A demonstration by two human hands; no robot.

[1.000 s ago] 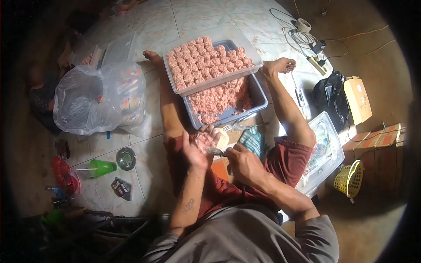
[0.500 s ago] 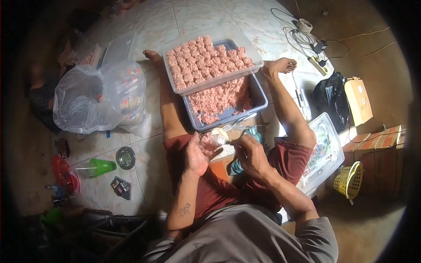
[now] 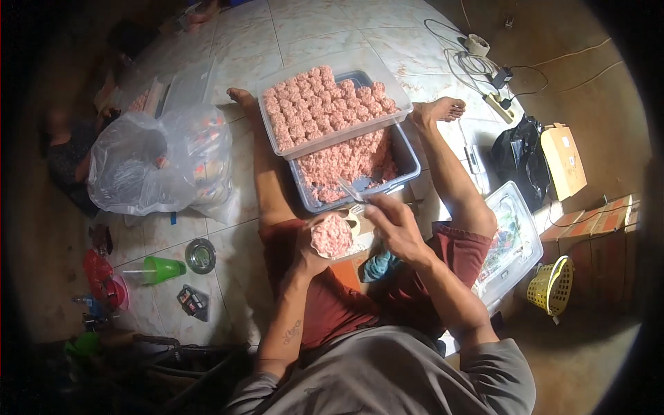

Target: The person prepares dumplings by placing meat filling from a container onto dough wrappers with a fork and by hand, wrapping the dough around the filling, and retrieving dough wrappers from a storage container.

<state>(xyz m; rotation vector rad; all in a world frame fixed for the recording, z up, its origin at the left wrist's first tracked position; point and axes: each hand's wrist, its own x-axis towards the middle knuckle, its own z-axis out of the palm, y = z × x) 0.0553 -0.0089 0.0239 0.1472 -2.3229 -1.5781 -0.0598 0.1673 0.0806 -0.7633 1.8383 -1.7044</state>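
Note:
My left hand [image 3: 311, 257] is wrapped around a small round container [image 3: 315, 247] with a pale wavy rim, its open top turned up toward me. Pink crumbly mix [image 3: 332, 236] fills it to the rim. The fingers of my right hand [image 3: 395, 223] are closed on a metal fork [image 3: 351, 189], whose tines point up and left over the near edge of a blue-grey tub [image 3: 409, 149]. Loose pink mix [image 3: 342, 162] lies in that tub. Across the tub rests a clear plastic tray [image 3: 297, 144] with rows of pink balls [image 3: 315, 104].
Left are a large clear bag [image 3: 131, 180], a green cup [image 3: 164, 270] and a glass ashtray [image 3: 200, 256]. On the right lie a lidded clear bin [image 3: 515, 235], a yellow basket [image 3: 550, 287], a black bag [image 3: 519, 159] and a power strip [image 3: 498, 107]. Another person [image 3: 66, 152] sits far left.
My left hand has turned the container so its filled top faces up. My right hand has moved slightly up, and a fork now shows in it above the tub's near edge.

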